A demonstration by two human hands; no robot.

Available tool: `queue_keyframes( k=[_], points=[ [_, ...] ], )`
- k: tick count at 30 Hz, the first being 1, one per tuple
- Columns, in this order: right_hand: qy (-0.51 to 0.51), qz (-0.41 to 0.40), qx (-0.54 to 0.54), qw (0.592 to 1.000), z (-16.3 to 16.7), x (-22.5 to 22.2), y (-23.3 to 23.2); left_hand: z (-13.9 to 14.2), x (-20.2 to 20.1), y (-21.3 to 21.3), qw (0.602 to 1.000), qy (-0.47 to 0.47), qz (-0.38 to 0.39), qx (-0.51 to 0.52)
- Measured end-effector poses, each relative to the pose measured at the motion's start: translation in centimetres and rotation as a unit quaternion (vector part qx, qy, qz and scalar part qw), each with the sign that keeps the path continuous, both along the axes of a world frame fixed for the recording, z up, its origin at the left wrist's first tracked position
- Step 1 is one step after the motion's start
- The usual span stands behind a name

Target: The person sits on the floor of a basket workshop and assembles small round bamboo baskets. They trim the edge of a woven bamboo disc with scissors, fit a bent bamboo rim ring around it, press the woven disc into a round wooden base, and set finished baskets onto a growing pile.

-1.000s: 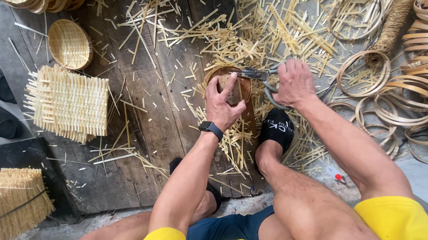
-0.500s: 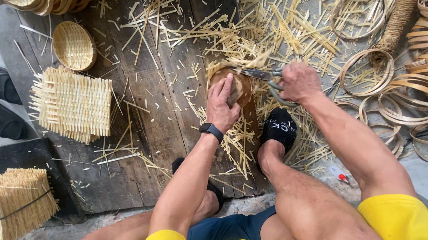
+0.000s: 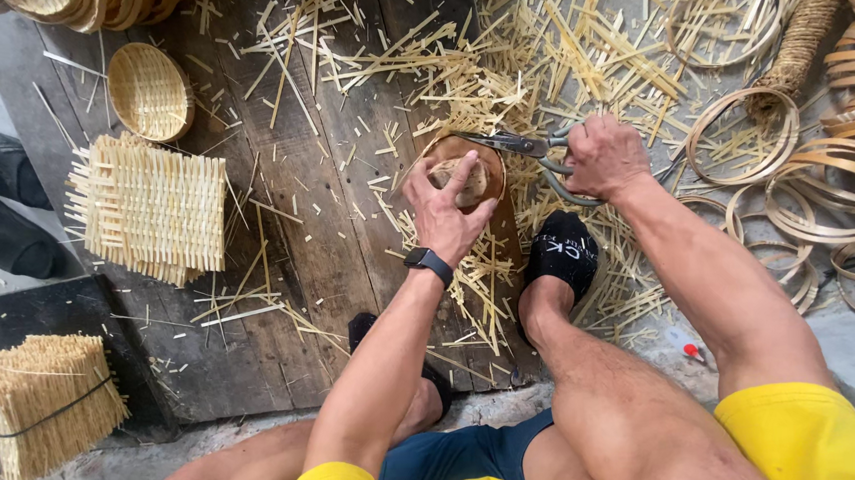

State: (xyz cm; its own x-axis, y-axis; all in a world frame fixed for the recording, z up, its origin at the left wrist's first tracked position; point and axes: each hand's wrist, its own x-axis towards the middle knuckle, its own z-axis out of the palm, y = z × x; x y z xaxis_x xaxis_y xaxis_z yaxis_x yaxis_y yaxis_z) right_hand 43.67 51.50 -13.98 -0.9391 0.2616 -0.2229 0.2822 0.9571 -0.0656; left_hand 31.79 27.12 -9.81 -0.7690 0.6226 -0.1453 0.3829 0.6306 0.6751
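Now my left hand (image 3: 449,211) presses the small woven piece (image 3: 462,180) onto the wooden block (image 3: 495,227) — my right hand (image 3: 599,156), at three o'clock, grips the shears (image 3: 523,144), blades nearly closed.

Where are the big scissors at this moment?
The scissors are in the right hand, upper centre of the head view, blades pointing toward the left hand.

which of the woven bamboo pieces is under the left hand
The small round basket on the wooden block, pressed by the left hand. The round tray and square mat lie untouched at left.
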Motion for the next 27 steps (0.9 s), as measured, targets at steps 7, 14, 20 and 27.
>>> queue_keyframes(
  k=[7, 14, 20, 27],
  points=[
    [0.101, -0.010, -0.007, 0.995, 0.3, 1.2, -1.8, -1.1, 1.9, 1.1, 0.998, 0.038, 0.053, 0.025],
    [-0.055, -0.070, -0.066, 0.994, -0.6, 2.5, -1.8, -1.9, 2.6, 1.2, 0.996, 0.036, 0.073, 0.044],
    [0.176, 0.029, 0.044, 0.983, 0.7, 0.3, -1.0, -1.4, 1.3, 0.6, 0.999, 0.023, 0.001, 0.034],
    [-0.042, 0.021, 0.015, 0.999, 0.6, 0.7, 1.0, -0.5, -1.2, 0.1, 0.994, -0.002, -0.105, -0.007]
  ],
)
